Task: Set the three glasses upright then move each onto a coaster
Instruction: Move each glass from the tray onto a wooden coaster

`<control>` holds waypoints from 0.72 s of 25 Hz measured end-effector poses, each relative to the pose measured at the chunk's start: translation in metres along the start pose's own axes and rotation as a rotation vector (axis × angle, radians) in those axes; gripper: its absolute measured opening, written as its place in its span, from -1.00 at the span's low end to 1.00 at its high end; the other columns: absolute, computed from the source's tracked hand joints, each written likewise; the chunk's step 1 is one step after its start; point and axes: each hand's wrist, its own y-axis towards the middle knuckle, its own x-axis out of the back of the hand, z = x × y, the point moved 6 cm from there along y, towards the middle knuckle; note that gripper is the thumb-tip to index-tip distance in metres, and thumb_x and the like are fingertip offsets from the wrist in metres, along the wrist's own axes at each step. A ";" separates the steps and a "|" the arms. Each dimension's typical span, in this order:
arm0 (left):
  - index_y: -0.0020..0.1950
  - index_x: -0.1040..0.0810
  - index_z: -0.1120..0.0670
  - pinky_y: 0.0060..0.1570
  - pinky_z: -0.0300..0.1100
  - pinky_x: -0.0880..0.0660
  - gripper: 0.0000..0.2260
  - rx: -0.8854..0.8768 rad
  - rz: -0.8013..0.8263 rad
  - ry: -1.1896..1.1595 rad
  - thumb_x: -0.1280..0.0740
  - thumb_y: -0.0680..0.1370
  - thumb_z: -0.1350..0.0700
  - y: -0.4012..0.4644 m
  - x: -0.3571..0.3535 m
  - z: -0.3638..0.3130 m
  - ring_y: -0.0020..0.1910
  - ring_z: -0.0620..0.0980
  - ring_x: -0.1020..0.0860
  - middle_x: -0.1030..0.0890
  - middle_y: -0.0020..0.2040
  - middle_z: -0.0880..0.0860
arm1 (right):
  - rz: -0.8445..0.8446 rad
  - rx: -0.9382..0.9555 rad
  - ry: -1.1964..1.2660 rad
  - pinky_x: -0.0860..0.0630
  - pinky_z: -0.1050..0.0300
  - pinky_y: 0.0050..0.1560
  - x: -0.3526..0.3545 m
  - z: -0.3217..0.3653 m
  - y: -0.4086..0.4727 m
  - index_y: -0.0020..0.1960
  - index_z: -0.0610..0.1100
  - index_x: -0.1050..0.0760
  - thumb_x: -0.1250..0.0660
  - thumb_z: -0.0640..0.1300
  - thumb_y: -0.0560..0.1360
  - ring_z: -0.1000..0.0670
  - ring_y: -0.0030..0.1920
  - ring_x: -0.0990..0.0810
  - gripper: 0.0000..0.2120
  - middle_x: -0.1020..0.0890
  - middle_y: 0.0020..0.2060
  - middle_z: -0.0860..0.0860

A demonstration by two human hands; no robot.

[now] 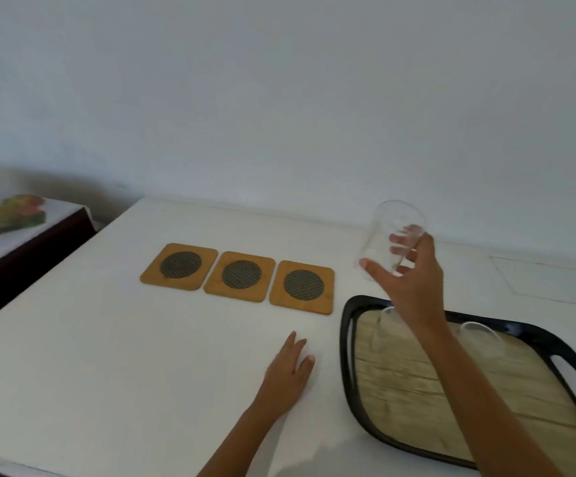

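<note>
My right hand (412, 280) grips a clear glass (391, 223) and holds it tilted in the air, above the tray's far left corner and to the right of the coasters. Two more clear glasses stand on the black tray (346, 339): one (381, 330) partly hidden behind my right forearm, the other (483, 340) to its right. I cannot tell which way up they stand. Three wooden coasters with dark round inserts lie in a row: left (179, 266), middle (240, 275), right (302, 286). All three are bare. My left hand (288, 373) rests flat on the white table, fingers apart.
The white table (107, 356) meets a plain wall at the back. A lower dark-edged table with a colourful object (11, 213) stands at the far left. The tray has a woven mat inside and a handle cut-out on its right side.
</note>
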 end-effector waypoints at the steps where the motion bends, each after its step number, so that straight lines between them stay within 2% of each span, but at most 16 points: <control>1: 0.47 -0.20 -0.02 0.42 -0.15 -0.06 -0.55 0.023 0.008 -0.158 -0.09 0.60 -0.11 -0.001 0.019 0.001 0.49 -0.06 -0.14 -0.14 0.55 0.01 | 0.029 0.010 -0.006 -0.52 0.38 -0.09 -0.025 0.007 -0.011 0.21 0.01 -0.33 -0.59 -0.04 0.25 0.26 0.04 -0.52 -0.36 -0.53 0.04 0.16; 3: 0.44 -0.22 -0.12 0.41 -0.12 -0.15 -0.51 0.024 -0.042 -0.355 -0.09 0.55 -0.24 -0.004 0.062 -0.002 0.42 -0.11 -0.24 -0.24 0.51 -0.04 | 0.084 0.001 -0.017 -0.56 0.22 -0.03 -0.072 0.011 -0.038 0.19 0.07 -0.34 -0.59 -0.02 0.25 0.25 0.07 -0.52 -0.38 -0.53 0.08 0.17; 5: 0.41 -0.21 -0.25 0.42 0.02 -0.25 -0.47 -0.097 -0.082 -0.478 -0.07 0.47 -0.38 0.000 0.127 0.023 0.42 -0.15 -0.27 -0.29 0.47 -0.16 | 0.107 -0.020 -0.025 -0.58 0.11 -0.02 -0.151 0.018 -0.068 0.18 0.10 -0.34 -0.59 0.01 0.24 0.15 0.07 -0.55 -0.38 -0.55 0.10 0.11; 7: 0.37 -0.21 -0.31 0.32 -0.10 -0.36 -0.49 -0.225 -0.081 -0.542 -0.12 0.45 -0.38 0.003 0.158 0.026 0.36 -0.25 -0.33 -0.35 0.37 -0.34 | 0.154 -0.030 -0.034 -0.58 0.06 0.00 -0.190 0.017 -0.089 0.23 0.08 -0.34 -0.57 0.07 0.24 0.09 0.07 -0.57 -0.34 -0.56 0.11 0.09; 9: 0.36 -0.21 -0.33 0.16 -0.29 -0.46 -0.49 -0.309 -0.067 -0.498 -0.25 0.44 -0.31 -0.002 0.162 0.015 0.31 -0.29 -0.38 -0.39 0.29 -0.41 | 0.192 -0.053 -0.061 -0.56 0.04 0.06 -0.202 0.008 -0.104 0.31 0.04 -0.32 -0.54 0.14 0.25 0.05 0.12 -0.53 -0.28 -0.54 0.16 0.08; 12: 0.23 -0.23 -0.43 -0.06 -0.47 -0.48 -0.48 -0.313 -0.123 -0.422 -0.42 0.38 -0.18 -0.001 0.162 0.017 0.19 -0.30 -0.48 -0.46 0.15 -0.48 | 0.254 -0.072 -0.088 -0.56 0.06 0.08 -0.216 -0.006 -0.117 0.31 0.04 -0.30 -0.52 0.19 0.24 0.06 0.14 -0.51 -0.26 -0.52 0.17 0.09; 15: 0.14 -0.24 -0.48 -0.08 -0.45 -0.51 -0.47 -0.258 -0.190 -0.394 -0.45 0.31 -0.20 0.011 0.177 0.044 0.11 -0.26 -0.53 -0.51 0.09 -0.42 | 0.356 -0.065 -0.123 -0.51 0.16 0.14 -0.243 -0.016 -0.121 0.36 0.09 -0.25 -0.51 0.16 0.29 0.05 0.19 -0.49 -0.26 -0.49 0.23 0.09; 18: 0.14 -0.24 -0.45 -0.10 -0.44 -0.51 -0.48 -0.259 -0.246 -0.322 -0.45 0.31 -0.21 0.030 0.206 0.069 0.08 -0.24 -0.54 -0.49 0.09 -0.35 | 0.454 -0.050 -0.210 -0.28 0.16 0.31 -0.270 -0.033 -0.121 0.40 0.13 -0.17 -0.38 0.22 0.39 0.07 0.33 -0.38 -0.33 -0.41 0.35 0.10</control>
